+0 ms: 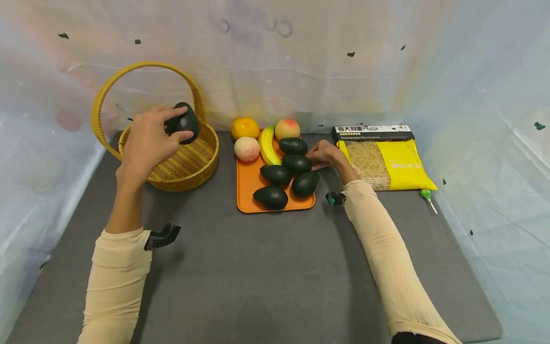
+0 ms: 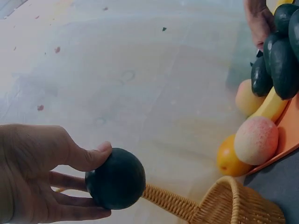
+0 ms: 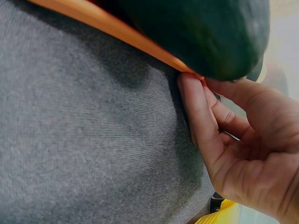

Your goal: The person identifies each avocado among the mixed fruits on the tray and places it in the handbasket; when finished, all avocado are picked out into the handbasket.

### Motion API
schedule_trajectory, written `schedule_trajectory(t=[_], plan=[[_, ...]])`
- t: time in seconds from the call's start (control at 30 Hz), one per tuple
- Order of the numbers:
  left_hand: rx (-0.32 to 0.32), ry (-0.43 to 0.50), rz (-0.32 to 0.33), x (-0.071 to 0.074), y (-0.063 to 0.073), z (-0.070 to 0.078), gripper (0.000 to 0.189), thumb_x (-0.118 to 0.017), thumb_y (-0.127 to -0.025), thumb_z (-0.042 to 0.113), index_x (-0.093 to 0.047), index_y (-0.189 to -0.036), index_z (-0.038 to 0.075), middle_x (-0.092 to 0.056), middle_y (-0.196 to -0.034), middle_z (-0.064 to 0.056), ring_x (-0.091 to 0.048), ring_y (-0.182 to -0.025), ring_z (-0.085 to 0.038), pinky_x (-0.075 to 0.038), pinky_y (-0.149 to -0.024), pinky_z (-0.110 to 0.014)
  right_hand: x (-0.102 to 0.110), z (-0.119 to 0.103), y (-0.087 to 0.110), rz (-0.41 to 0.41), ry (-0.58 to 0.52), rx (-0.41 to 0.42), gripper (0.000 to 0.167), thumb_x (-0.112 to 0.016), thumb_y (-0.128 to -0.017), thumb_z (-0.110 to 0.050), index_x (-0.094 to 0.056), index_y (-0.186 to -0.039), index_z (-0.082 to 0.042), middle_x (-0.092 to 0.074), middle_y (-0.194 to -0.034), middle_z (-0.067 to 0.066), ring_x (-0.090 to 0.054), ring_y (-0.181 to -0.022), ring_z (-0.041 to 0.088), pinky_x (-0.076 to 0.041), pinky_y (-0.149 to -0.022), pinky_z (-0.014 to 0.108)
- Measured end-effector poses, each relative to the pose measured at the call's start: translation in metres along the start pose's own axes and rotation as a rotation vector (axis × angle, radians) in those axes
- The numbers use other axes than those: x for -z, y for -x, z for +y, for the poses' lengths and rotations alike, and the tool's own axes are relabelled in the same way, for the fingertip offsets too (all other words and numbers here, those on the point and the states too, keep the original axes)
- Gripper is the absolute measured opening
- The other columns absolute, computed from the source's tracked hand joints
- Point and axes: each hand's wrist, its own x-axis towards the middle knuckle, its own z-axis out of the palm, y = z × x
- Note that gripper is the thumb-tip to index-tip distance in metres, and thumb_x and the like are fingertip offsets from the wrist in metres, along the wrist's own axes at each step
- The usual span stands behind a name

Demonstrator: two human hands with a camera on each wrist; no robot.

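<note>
In the head view my left hand [image 1: 148, 138] is over the wicker basket [image 1: 185, 184], holding a dark green avocado [image 1: 184, 124] between thumb and fingers. The left wrist view shows the rounded end of that avocado [image 2: 117, 179]. On the orange tray [image 1: 247, 191] lie several more avocados [image 1: 271, 197], a banana [image 1: 267, 145] and a pale speckled peach [image 1: 247, 149]. At the tray's right edge is my right hand [image 1: 326, 155]. Close up, the right hand [image 3: 252, 130] pinches the tray rim [image 3: 154, 53] just below an avocado [image 3: 210, 37]; part of the grip is hidden.
An orange fruit [image 1: 245, 128] and a blushed peach [image 1: 287, 129] sit at the tray's back. To the right lie a yellow pasta bag [image 1: 404, 165], a black pasta box [image 1: 374, 133] and a green lollipop [image 1: 426, 195]. The basket's tall handle [image 1: 100, 102] arches upward. A pale curtain stands behind the grey table.
</note>
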Motion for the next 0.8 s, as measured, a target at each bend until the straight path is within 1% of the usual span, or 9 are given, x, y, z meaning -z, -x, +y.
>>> schedule_trajectory(t=[0.13,0.23,0.33,0.4,0.5,0.6,0.67,0.73,0.8], plan=[[0.043,-0.008,0.019,0.001,-0.006,-0.009,0.054,-0.075,-0.097,0.022,-0.06,-0.149,0.014,-0.055,-0.152,-0.027,-0.057,-0.131,-0.052,-0.054,-0.089,-0.062,-0.001,0.006,-0.003,0.017,0.001,0.015,0.027,-0.071,-0.1,-0.018,-0.075,-0.115,0.003,-0.073,-0.081,0.006,-0.075,-0.07,0.016,-0.066,-0.075,0.033],[0.067,-0.016,0.022,0.001,-0.011,-0.017,0.053,-0.074,-0.098,0.021,-0.06,-0.149,0.016,-0.055,-0.153,-0.027,-0.057,-0.131,-0.052,-0.053,-0.083,-0.06,-0.001,0.005,-0.004,0.023,0.004,0.019,0.025,-0.072,-0.099,-0.018,-0.076,-0.112,0.003,-0.073,-0.082,0.007,-0.075,-0.072,0.018,-0.065,-0.074,0.033],[0.087,-0.003,0.015,0.0,-0.013,-0.025,0.053,-0.073,-0.098,0.018,-0.059,-0.149,0.014,-0.052,-0.154,-0.028,-0.052,-0.136,-0.055,-0.053,-0.091,-0.064,-0.001,0.004,-0.004,0.025,-0.001,0.017,0.023,-0.073,-0.099,-0.018,-0.077,-0.109,0.002,-0.073,-0.081,0.007,-0.076,-0.072,0.019,-0.065,-0.073,0.033],[0.099,0.002,0.02,-0.001,-0.015,-0.03,0.054,-0.073,-0.098,0.018,-0.059,-0.149,0.012,-0.051,-0.155,-0.029,-0.049,-0.138,-0.056,-0.049,-0.1,-0.07,-0.001,0.002,-0.004,0.023,-0.008,0.015,0.021,-0.073,-0.098,-0.019,-0.077,-0.107,0.001,-0.073,-0.079,0.006,-0.076,-0.072,0.019,-0.066,-0.074,0.033],[0.119,0.008,0.026,-0.004,-0.019,-0.038,0.054,-0.073,-0.098,0.02,-0.06,-0.149,0.01,-0.05,-0.155,-0.029,-0.049,-0.135,-0.058,-0.047,-0.103,-0.072,-0.001,0.0,-0.003,0.022,-0.015,0.013,0.02,-0.073,-0.098,-0.019,-0.077,-0.106,0.0,-0.073,-0.078,0.005,-0.076,-0.071,0.018,-0.066,-0.075,0.033],[0.144,0.011,0.023,-0.007,-0.023,-0.049,0.055,-0.072,-0.098,0.026,-0.059,-0.149,0.01,-0.051,-0.154,-0.03,-0.053,-0.13,-0.057,-0.049,-0.1,-0.07,-0.002,0.0,-0.002,0.023,-0.019,0.016,0.022,-0.073,-0.099,-0.019,-0.077,-0.108,0.0,-0.073,-0.079,0.005,-0.076,-0.072,0.017,-0.065,-0.074,0.032],[0.149,0.003,0.017,-0.01,-0.027,-0.056,0.055,-0.072,-0.099,0.03,-0.06,-0.148,0.009,-0.053,-0.15,-0.031,-0.056,-0.122,-0.053,-0.052,-0.093,-0.065,-0.002,0.001,-0.002,0.024,-0.02,0.014,0.022,-0.072,-0.099,-0.018,-0.076,-0.109,0.001,-0.073,-0.079,0.005,-0.075,-0.071,0.017,-0.065,-0.072,0.031],[0.141,-0.012,0.015,-0.014,-0.03,-0.066,0.056,-0.071,-0.099,0.033,-0.061,-0.147,0.007,-0.06,-0.139,-0.033,-0.058,-0.108,-0.049,-0.051,-0.081,-0.058,-0.002,0.002,-0.002,0.024,-0.02,0.012,0.023,-0.072,-0.099,-0.018,-0.076,-0.11,0.002,-0.073,-0.079,0.005,-0.075,-0.071,0.016,-0.065,-0.071,0.029],[0.131,-0.029,0.007,-0.017,-0.034,-0.075,0.056,-0.07,-0.099,0.034,-0.061,-0.146,0.004,-0.062,-0.133,-0.034,-0.057,-0.105,-0.048,-0.049,-0.08,-0.057,-0.002,0.003,-0.003,0.023,-0.023,0.016,0.024,-0.072,-0.099,-0.018,-0.076,-0.111,0.002,-0.073,-0.079,0.005,-0.075,-0.07,0.016,-0.065,-0.07,0.029]])
